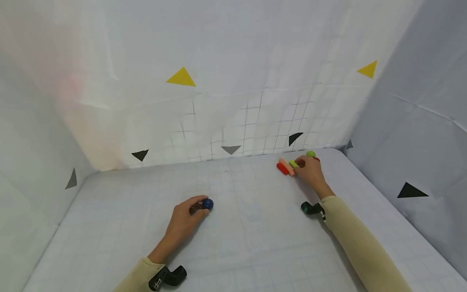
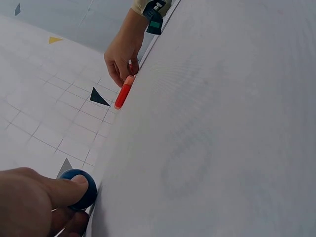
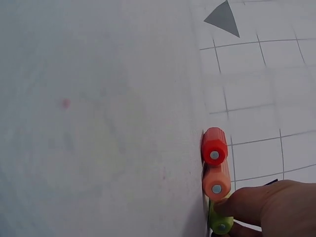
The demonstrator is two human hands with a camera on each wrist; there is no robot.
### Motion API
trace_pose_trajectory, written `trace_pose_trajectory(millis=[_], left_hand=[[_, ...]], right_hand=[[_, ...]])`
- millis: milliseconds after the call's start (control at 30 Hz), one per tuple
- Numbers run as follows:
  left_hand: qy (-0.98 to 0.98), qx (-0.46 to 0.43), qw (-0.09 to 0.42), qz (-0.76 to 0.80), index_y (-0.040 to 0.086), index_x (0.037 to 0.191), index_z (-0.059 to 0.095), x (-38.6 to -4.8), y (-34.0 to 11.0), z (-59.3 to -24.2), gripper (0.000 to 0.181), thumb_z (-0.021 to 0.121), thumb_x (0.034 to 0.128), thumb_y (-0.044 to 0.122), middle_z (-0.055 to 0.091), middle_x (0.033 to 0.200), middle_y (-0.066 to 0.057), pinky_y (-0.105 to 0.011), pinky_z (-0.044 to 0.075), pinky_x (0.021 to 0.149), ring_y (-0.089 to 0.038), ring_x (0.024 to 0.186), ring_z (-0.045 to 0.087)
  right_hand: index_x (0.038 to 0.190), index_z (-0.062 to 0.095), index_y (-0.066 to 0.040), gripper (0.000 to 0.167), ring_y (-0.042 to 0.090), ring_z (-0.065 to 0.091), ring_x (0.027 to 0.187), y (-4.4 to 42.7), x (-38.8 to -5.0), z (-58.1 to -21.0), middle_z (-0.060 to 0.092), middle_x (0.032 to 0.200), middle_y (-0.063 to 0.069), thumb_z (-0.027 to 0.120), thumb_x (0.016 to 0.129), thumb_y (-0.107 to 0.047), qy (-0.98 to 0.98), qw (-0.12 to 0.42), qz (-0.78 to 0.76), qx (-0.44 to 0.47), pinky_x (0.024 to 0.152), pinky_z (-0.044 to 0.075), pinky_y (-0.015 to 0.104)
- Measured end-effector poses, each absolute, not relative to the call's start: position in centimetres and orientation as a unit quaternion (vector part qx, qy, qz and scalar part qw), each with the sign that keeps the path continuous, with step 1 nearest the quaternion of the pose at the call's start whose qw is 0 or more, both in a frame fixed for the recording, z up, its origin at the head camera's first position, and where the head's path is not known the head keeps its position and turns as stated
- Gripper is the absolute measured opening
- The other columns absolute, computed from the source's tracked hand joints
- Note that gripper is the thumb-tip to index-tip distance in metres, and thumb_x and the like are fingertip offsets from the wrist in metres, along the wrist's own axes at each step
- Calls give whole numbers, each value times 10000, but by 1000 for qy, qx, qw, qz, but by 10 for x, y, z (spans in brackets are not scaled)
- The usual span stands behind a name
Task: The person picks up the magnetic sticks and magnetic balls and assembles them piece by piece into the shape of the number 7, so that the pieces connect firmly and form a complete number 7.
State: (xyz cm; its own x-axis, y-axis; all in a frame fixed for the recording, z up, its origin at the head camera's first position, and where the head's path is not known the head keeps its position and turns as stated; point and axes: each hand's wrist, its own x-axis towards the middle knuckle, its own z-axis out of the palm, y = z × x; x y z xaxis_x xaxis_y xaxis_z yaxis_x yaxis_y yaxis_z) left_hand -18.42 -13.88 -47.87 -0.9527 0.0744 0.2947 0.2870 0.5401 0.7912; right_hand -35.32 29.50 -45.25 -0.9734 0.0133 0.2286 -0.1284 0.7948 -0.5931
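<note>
Between thumb and fingers, my left hand (image 1: 184, 219) pinches a glossy blue ball (image 1: 208, 204) at the middle of the table. The left wrist view shows the thumb pressed on that blue ball (image 2: 81, 187). At the far right, my right hand (image 1: 310, 169) pinches a yellow-green rod (image 1: 293, 164). A peach rod (image 1: 287, 167) lies beside it, and a short red rod (image 1: 282, 168) lies against the peach one. In the right wrist view the red rod (image 3: 214, 148), peach rod (image 3: 217, 182) and yellow-green rod (image 3: 221, 223) show round silvery ends.
Just beyond my right hand sit a light green ball (image 1: 310, 153) and a red piece (image 1: 316, 159), partly hidden by the hand. The white table (image 1: 240, 243) meets a back wall (image 1: 233, 113) with grid lines and triangles, and a side wall (image 1: 430, 146) stands at right.
</note>
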Motion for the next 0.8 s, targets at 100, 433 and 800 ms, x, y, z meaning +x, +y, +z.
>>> trace_pose_trajectory(millis=[100, 433, 800], left_hand=[[-871, -102, 111, -468, 132, 1291, 728, -184, -139, -479, 412, 824, 896, 70, 737, 1084, 0, -447, 537, 908, -183, 977, 674], [-870, -107, 117, -467, 132, 1292, 729, -184, -139, -481, 418, 827, 891, 69, 737, 1089, 2, -448, 541, 895, -180, 971, 672], [-870, -94, 109, -472, 137, 1277, 733, -184, -137, -479, 408, 832, 887, 73, 737, 1077, -1, -448, 536, 914, -183, 975, 672]], right_hand=[[1200, 690, 79, 281, 408, 622, 1065, 296, -352, -453, 684, 1155, 259, 703, 954, -55, -938, 127, 321, 27, 911, 520, 548], [1231, 714, 30, 277, 404, 645, 1067, 298, -344, -446, 701, 1165, 233, 696, 969, -61, -930, 152, 334, 21, 895, 533, 542], [1225, 726, 10, 285, 404, 664, 1071, 287, -328, -431, 715, 1145, 221, 748, 962, -97, -918, 169, 356, 52, 828, 559, 530]])
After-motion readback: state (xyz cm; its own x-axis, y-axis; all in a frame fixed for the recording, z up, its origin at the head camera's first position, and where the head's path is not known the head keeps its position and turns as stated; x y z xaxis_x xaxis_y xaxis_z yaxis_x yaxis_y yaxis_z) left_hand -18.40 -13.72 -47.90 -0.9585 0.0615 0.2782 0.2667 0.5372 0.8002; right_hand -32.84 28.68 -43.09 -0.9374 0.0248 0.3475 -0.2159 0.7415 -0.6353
